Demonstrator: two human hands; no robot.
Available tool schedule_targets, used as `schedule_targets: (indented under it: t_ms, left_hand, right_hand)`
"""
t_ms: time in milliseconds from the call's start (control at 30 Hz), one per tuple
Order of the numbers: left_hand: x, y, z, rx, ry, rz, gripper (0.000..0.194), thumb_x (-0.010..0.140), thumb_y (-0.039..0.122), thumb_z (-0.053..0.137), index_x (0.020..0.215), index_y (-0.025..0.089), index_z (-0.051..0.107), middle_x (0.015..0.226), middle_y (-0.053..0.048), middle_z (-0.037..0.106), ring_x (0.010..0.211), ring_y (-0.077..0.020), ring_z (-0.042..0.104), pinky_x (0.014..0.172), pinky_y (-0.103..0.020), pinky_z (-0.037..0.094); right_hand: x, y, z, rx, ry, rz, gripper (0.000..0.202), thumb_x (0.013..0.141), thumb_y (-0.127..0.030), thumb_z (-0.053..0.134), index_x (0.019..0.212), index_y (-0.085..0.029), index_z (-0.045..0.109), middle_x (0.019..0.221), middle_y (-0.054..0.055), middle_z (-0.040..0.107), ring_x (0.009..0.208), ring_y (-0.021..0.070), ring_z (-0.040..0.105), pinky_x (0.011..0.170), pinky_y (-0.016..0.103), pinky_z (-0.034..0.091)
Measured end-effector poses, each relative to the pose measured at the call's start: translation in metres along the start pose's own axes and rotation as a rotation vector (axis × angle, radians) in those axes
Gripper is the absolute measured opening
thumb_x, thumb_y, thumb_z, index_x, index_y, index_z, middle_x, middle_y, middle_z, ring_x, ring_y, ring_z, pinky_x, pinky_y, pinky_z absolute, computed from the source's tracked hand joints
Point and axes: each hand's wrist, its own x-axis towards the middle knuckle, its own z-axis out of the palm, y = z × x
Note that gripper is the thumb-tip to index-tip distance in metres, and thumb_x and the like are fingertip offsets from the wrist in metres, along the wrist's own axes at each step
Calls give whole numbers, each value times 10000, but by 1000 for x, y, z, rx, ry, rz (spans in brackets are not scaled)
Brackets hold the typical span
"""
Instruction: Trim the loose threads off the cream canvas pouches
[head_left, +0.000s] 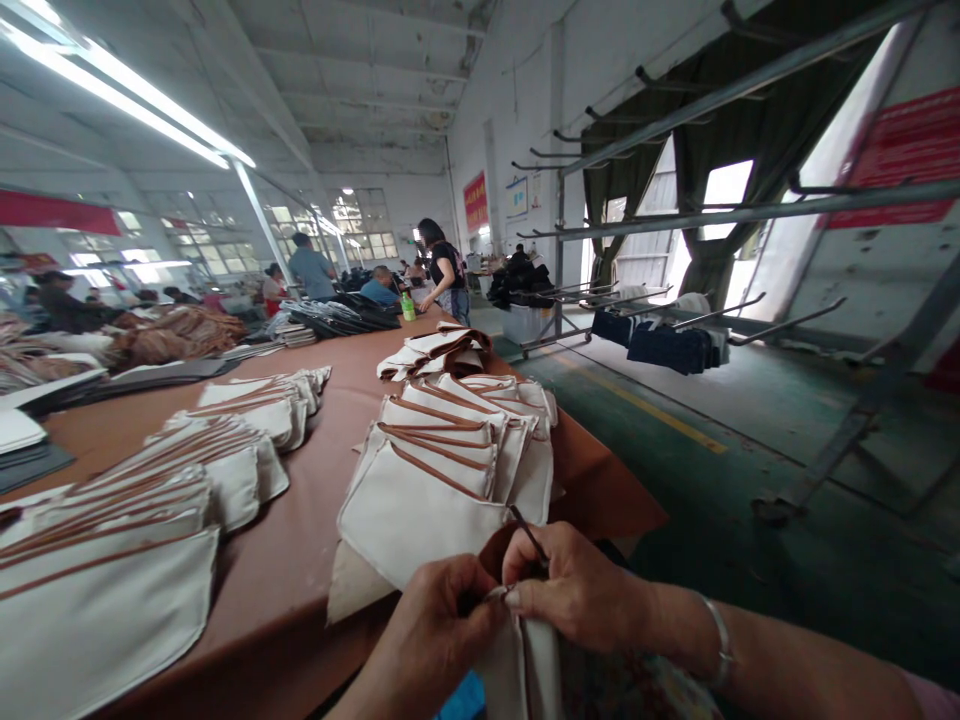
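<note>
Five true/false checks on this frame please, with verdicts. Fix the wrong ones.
1. The left hand and right hand pinch the same cream piece. True.
2. The silver bracelet is on the left wrist. False: it is on the right wrist.
3. Overlapping cream pouches with brown trim lie on the brown table. True.
4. The dark blue bundle lies on the table. False: it hangs on the metal rack.
5. The bottle at the table's far end is red. False: it is green.
</note>
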Motion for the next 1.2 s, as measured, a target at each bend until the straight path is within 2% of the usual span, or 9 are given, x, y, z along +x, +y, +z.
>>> schedule_targets:
  t_ms: [133,267,433,567,767,900,967,1100,1200]
  left_hand:
    - [-2,-4,-2,-34,-7,-17,219,777,359,621,716,155,570,601,64,410,576,-106,319,501,-230,243]
    - [-8,-7,-6,-249,-71,-66,242,752,367,651,808,135,686,702,-4,546,647,-141,424,553,-244,312]
    - [-8,-7,-4,-340,-114,-86,519,800,649,591,656,151,589,616,22,421,569,-113,319,502,-249,246]
    - [-3,-8,-1,-267,-234,-93,532,757,657,656,633,169,485,598,54,310,568,-92,215,500,-261,141]
    - [-8,-4,-3,-29,-174,-13,487,829,625,577,719,151,547,643,50,362,596,-108,287,509,-244,213]
    - [-11,0,-4,133,-89,87,349,896,477,539,732,171,568,674,40,431,629,-127,376,550,-233,306]
    - [-10,-1,-4,225,-65,161,295,909,403,528,720,182,576,699,18,511,655,-143,451,587,-234,353]
    - [-6,-4,-2,377,-51,292,265,934,327,478,710,203,547,750,-18,601,687,-160,546,630,-242,387]
    - [-6,-5,-1,449,-32,313,261,948,327,460,722,207,513,787,-26,607,716,-166,554,655,-255,378]
  right_hand:
    - [-6,8,0,-139,60,-350,78,800,-154,595,725,-168,586,716,7,574,685,138,547,653,246,417]
    - [-11,20,-7,-441,-22,-708,117,856,-144,477,876,-181,586,797,56,613,733,168,562,668,274,425]
    - [-11,29,-15,-765,-75,-924,251,928,-184,383,1103,-154,560,843,101,644,753,208,568,670,322,445]
    - [-11,28,-17,-920,-77,-1038,206,949,-169,426,1100,-135,563,822,100,645,748,210,572,672,330,451]
    - [-12,27,-14,-615,-93,-831,169,948,-221,425,972,-155,579,785,78,606,721,189,539,674,314,437]
    - [-9,18,-20,-105,-169,-306,346,985,-438,431,1068,-130,563,836,48,602,680,134,526,620,242,436]
    - [-4,9,-26,-41,-230,-139,399,996,-472,401,977,-122,592,762,9,570,624,106,484,581,211,407]
    - [7,-6,-32,-196,-370,-118,236,912,-333,571,785,-136,603,701,-26,529,623,94,465,578,190,378]
    - [10,-6,-29,-287,-397,-249,82,839,-184,580,763,-153,576,705,-25,535,644,104,484,622,206,392]
